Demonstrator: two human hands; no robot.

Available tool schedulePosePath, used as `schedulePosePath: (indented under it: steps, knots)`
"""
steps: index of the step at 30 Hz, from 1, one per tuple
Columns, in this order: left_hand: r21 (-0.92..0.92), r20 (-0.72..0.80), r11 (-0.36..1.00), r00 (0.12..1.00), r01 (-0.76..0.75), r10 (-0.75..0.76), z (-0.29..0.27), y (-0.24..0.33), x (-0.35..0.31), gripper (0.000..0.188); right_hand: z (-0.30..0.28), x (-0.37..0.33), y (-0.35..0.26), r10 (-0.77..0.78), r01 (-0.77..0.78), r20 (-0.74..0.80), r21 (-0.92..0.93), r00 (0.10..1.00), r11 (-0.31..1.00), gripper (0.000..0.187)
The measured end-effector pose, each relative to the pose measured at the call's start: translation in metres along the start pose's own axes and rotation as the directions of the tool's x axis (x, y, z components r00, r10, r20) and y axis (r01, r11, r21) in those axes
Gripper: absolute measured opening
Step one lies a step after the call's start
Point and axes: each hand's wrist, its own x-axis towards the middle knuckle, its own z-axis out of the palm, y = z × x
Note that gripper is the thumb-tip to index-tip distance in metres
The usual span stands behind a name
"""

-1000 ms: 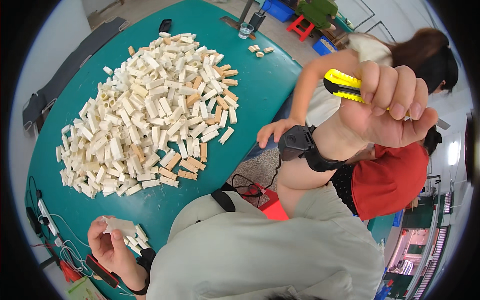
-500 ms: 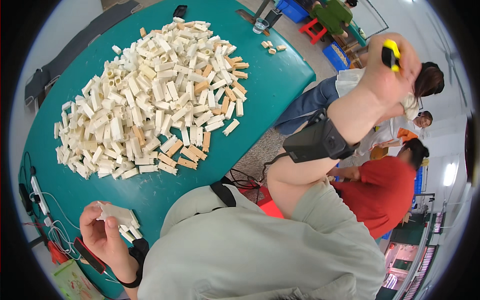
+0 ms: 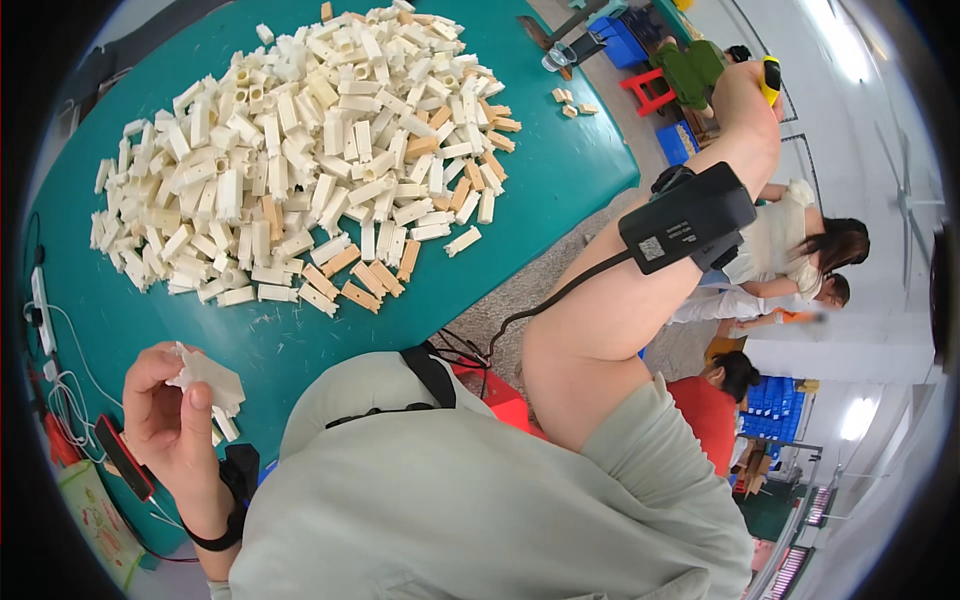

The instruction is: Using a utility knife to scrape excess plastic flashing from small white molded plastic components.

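Observation:
My left hand (image 3: 172, 415) is closed round a cream plastic piece (image 3: 215, 378) with notched ends, thumb on its near side. A couple of similar pieces (image 3: 227, 427) lie on the table just below it. My right hand (image 3: 752, 95) is raised far out to the upper right, closed on a small yellow-and-black tool (image 3: 770, 78) whose exact kind I cannot make out. A large heap of cream, hollow, notched blocks (image 3: 290, 160) covers the green table (image 3: 330, 335), with some tan blocks (image 3: 362, 295) along its near and right sides.
A cup (image 3: 558, 57) and a few small blocks (image 3: 570, 103) sit at the table's right end. Left are a power strip (image 3: 42, 308), cables and a red-edged phone (image 3: 122, 455). A black box (image 3: 688, 218) with a cable is strapped to my right forearm. People stand at right.
My view has shifted, so the heap appears higher. My right arm has stretched farther outward with the yellow-and-black tool. My left hand still grips the cream piece. A person in red sits lower in view.

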Motion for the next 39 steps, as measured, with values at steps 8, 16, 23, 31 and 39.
schedulePosePath:
  steps: [8, 16, 23, 31, 39]
  knots:
    - [0.003, 0.04, 1.0, 0.999, 0.006, -0.006, 0.006, 0.001, 0.002, 0.023, 0.0, -0.002, -0.004, 0.016, -0.014, 0.021, -0.085, 1.0, 0.996, 0.021]
    - [-0.005, 0.01, 1.0, 1.0, 0.011, -0.011, 0.004, -0.004, 0.003, 0.023, -0.01, 0.006, 0.008, 0.036, -0.03, 0.037, -0.169, 0.999, 0.985, 0.02]
    - [-0.012, 0.012, 1.0, 1.0, 0.019, -0.018, 0.005, -0.004, 0.005, 0.024, -0.009, 0.007, 0.006, 0.034, -0.018, 0.065, -0.224, 0.997, 0.974, 0.02]
    - [-0.018, 0.014, 0.999, 1.0, 0.026, -0.026, 0.007, -0.002, 0.003, 0.024, -0.007, 0.001, 0.005, 0.033, -0.004, 0.097, -0.279, 0.995, 0.96, 0.02]
    - [-0.023, 0.035, 1.0, 0.999, 0.002, -0.001, 0.009, -0.001, 0.0, 0.024, -0.004, -0.001, 0.005, 0.037, 0.008, 0.129, -0.334, 0.991, 0.943, 0.02]
